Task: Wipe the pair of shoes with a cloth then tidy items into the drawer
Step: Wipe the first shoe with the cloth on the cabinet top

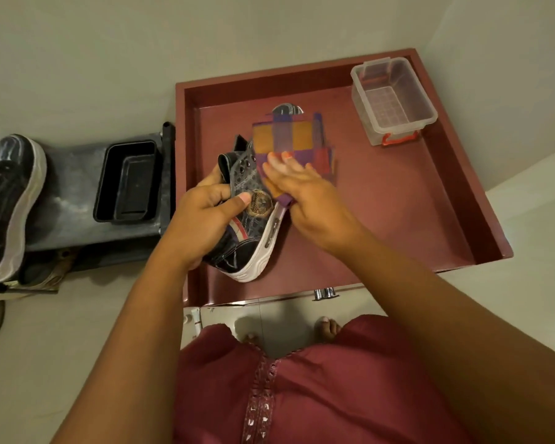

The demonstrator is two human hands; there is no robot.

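- Maroon garment [318,395] nearest cam, at 6 o'clock; bare toes show just above it on pale floor.
- Both forearms reach fwd from 6 toward centre, over open red drawer [455,200].
- Left hand [202,219] clenched round black shoe [253,225]: thumb across side panel by gold emblem, fingers wrapped behind collar. Shoe held tilted, white sole facing 4 o'clock, above drawer's 9 o'clock side.
- Right hand [305,193] presses checked cloth [285,139] flat onto shoe's upper, fingers straight, pointing to 11; cloth's lower edge looks pinched under the palm – can't tell for sure.
- Handling, est.: shoe light, upper semi-stiff w/ glossy toe, likely slippery there; collar/heel is the safer hold. Cloth soft, limp, bunches easily.
- Second shoe [7,206] at 9 o'clock on dark stand, well apart; black tray [127,182] beside it.
- Clear plastic box [394,100] in drawer's 1 o'clock corner.
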